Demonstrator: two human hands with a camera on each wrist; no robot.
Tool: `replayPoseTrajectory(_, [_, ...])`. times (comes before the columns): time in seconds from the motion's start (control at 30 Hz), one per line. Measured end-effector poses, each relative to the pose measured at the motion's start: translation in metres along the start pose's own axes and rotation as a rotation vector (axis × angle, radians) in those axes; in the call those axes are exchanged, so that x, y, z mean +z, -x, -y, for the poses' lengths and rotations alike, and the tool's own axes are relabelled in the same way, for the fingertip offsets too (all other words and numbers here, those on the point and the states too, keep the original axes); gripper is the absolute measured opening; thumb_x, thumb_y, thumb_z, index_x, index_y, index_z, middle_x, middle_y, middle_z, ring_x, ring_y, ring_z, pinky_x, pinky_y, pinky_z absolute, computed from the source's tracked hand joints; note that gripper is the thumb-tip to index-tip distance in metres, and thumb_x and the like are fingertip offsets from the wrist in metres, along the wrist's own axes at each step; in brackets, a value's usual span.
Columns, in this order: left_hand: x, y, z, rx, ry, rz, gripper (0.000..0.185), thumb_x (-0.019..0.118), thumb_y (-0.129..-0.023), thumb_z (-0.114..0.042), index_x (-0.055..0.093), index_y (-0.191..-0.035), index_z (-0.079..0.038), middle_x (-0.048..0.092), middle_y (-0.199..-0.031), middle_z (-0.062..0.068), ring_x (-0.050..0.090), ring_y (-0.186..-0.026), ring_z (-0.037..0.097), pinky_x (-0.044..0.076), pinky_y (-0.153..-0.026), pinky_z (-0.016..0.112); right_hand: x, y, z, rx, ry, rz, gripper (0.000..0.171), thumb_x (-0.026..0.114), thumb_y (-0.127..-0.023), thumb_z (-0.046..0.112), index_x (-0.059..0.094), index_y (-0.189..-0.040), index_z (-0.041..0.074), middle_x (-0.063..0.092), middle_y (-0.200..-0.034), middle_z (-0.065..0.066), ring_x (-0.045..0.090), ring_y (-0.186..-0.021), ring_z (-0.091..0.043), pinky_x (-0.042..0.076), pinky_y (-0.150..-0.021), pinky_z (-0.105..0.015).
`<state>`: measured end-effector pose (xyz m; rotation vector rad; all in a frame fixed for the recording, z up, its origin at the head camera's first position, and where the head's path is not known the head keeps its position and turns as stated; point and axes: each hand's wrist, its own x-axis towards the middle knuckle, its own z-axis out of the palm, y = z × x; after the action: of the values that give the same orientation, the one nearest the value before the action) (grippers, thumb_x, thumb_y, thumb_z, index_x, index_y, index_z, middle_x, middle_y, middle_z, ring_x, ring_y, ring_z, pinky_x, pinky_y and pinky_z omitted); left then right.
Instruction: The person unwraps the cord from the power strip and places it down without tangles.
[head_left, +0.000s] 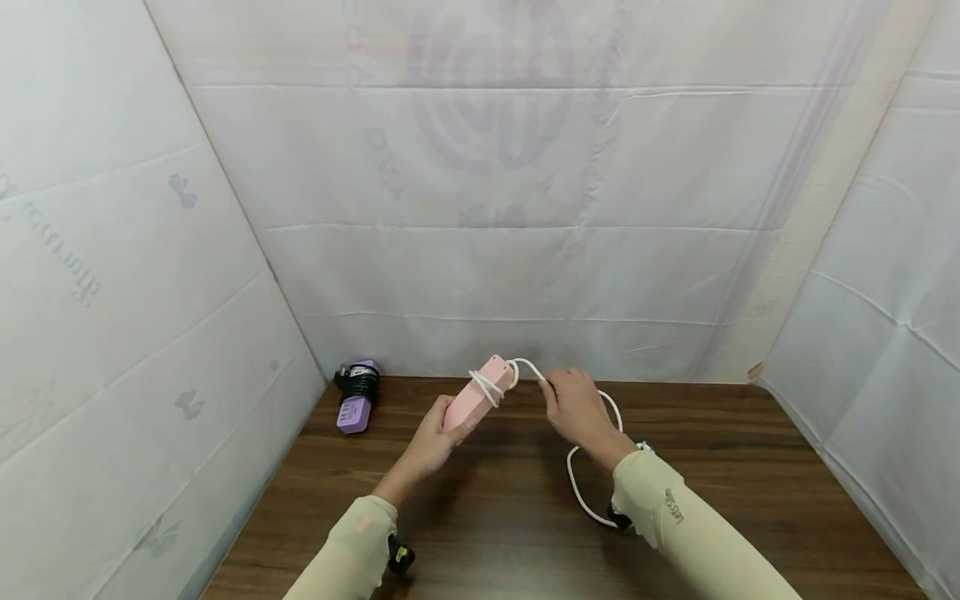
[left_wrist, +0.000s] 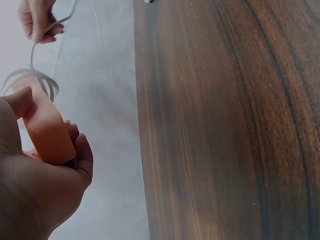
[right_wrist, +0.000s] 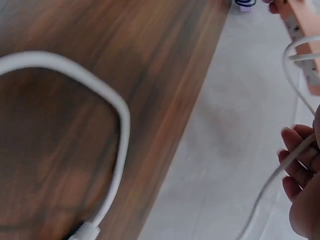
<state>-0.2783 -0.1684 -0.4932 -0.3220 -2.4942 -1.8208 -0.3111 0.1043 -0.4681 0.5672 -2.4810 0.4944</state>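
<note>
Evidently both hands are busy with one thing. The left hand (head_left: 429, 440) has its thumb on one side of a pink power strip (head_left: 468, 406) and its fingers curled round the other, clamped on the near end; the far end sticks out beyond the fingertips, tilted up toward the right. Past those fingers, loops of a white cord (right_wrist: 124, 117) go round the strip, and from them the cord arcs across to the right hand (head_left: 579, 410). That hand's thumb and fingers are together, pinching the cord; beyond the grip, the rest of it bends in a loose curve beside and below the right wrist. Well to the left of the left fingers, a purple power strip (head_left: 354, 414) lies on the brown wooden table (head_left: 510, 542), a black cord (head_left: 358, 383) wound round its upper part. Ahead of both hands' fingers hangs pale sheeting (head_left: 450, 275), creased and faintly printed.
</note>
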Motion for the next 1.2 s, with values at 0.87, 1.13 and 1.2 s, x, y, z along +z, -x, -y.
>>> replayPoseTrajectory(0.87, [0.002,0.000,-0.001,-0.023,0.084,-0.019,0.032,0.069,-0.102,-0.006,0.054,-0.126,0.008,0.063,-0.108,0.017,0.058,-0.091,0.013,0.049,-0.079,0.022,0.004,0.014,0.008,-0.130,0.090,0.134,0.058,0.068,-0.101,0.021,0.051,-0.152,-0.004,0.056,-0.156,-0.025,0.052,-0.146,-0.042,0.044,-0.119,-0.059])
replayPoseTrajectory(1.13, [0.004,-0.003,-0.011,-0.012,0.142,-0.002,0.032,0.067,-0.103,-0.008,0.053,-0.127,0.007,0.062,-0.102,0.009,0.057,-0.085,0.010,0.048,-0.074,0.022,0.015,0.006,0.030,-0.200,0.065,0.187,0.046,0.065,-0.106,0.027,0.061,-0.147,0.006,0.061,-0.155,-0.014,0.050,-0.151,-0.036,0.039,-0.123,-0.056])
replayPoseTrajectory(1.2, [0.004,-0.004,-0.014,-0.007,0.135,0.005,0.032,0.066,-0.104,-0.008,0.052,-0.127,0.008,0.061,-0.101,0.009,0.056,-0.083,0.009,0.048,-0.072,0.022,0.017,0.005,0.033,-0.204,0.039,0.151,0.039,0.067,-0.105,0.027,0.067,-0.139,0.008,0.068,-0.147,-0.011,0.055,-0.147,-0.033,0.042,-0.120,-0.054])
